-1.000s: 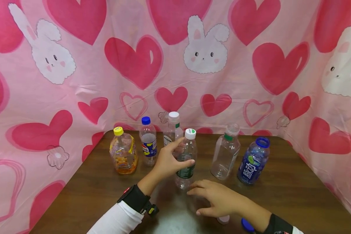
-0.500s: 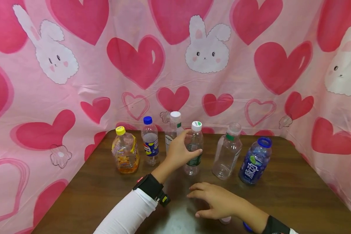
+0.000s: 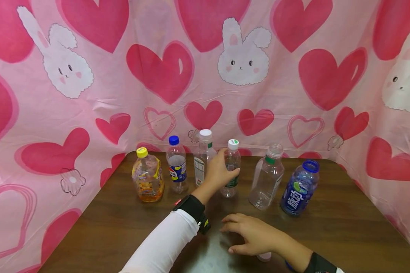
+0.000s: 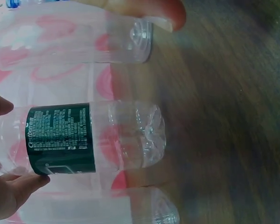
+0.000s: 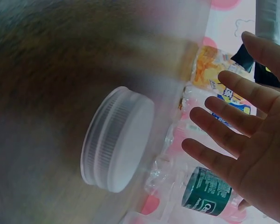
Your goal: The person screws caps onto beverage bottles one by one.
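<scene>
My left hand (image 3: 218, 172) grips the upper body of a clear plastic bottle (image 3: 229, 189) with a dark green label and white cap. In the left wrist view, this bottle (image 4: 60, 137) has fingers (image 4: 30, 186) at its side; its base shows clearly. My right hand (image 3: 251, 235) hovers over the table front, fingers spread and holding nothing. In the right wrist view, my right palm (image 5: 261, 130) faces the camera. A white ridged cap (image 5: 119, 140) lies by that hand.
A yellow-capped bottle (image 3: 148, 182), a blue-capped bottle (image 3: 177, 167) and a white-capped bottle (image 3: 199, 167) stand left of my left hand. Right of it are an uncapped clear bottle (image 3: 264, 185) and an uncapped blue bottle (image 3: 298, 191). A blue cap (image 3: 289, 266) lies partly hidden by the right forearm.
My left hand has carried the green-labelled bottle away from me and slightly right, towards the row of bottles. The right hand has stayed almost still.
</scene>
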Available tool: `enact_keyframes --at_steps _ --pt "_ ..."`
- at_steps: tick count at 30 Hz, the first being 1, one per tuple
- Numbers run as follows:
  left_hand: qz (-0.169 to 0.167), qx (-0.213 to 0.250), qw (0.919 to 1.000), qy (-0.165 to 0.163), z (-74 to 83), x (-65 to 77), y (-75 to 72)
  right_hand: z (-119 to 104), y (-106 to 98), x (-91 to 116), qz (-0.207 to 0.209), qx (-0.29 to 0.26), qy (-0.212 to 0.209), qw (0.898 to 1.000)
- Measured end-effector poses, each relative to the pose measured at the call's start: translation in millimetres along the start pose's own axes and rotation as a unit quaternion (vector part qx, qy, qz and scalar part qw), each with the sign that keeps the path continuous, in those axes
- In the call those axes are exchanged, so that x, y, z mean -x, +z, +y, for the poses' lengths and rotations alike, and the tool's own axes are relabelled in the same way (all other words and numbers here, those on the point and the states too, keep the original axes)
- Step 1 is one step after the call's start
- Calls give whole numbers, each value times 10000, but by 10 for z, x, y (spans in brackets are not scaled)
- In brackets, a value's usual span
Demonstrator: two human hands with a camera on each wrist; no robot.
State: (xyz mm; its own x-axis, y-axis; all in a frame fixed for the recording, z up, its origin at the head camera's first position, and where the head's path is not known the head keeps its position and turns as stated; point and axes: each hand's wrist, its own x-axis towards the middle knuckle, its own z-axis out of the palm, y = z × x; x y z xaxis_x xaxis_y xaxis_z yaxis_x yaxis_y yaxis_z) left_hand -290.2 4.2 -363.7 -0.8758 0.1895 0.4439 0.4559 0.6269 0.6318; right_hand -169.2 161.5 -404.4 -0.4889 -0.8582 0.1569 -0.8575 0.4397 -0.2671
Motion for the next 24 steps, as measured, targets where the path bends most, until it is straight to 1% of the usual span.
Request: enact_keyframes --at_steps 2,5,11,18,24 --pt "44 -59 10000 -30 3 -20 31 0 3 0 21 10 -8 10000" --pt "91 -28 9999 -118 10 -50 72 -1 8 2 7 -26 16 10000" --pt "60 33 9992 -402 -3 -97 150 3 29 10 57 -35 27 10000" --pt "144 -18 9988 -466 -21 -113 202 14 46 19 69 -52 63 9999" --pt "170 210 9981 -550 -5 -98 223 10 37 23 -72 -202 221 9995"
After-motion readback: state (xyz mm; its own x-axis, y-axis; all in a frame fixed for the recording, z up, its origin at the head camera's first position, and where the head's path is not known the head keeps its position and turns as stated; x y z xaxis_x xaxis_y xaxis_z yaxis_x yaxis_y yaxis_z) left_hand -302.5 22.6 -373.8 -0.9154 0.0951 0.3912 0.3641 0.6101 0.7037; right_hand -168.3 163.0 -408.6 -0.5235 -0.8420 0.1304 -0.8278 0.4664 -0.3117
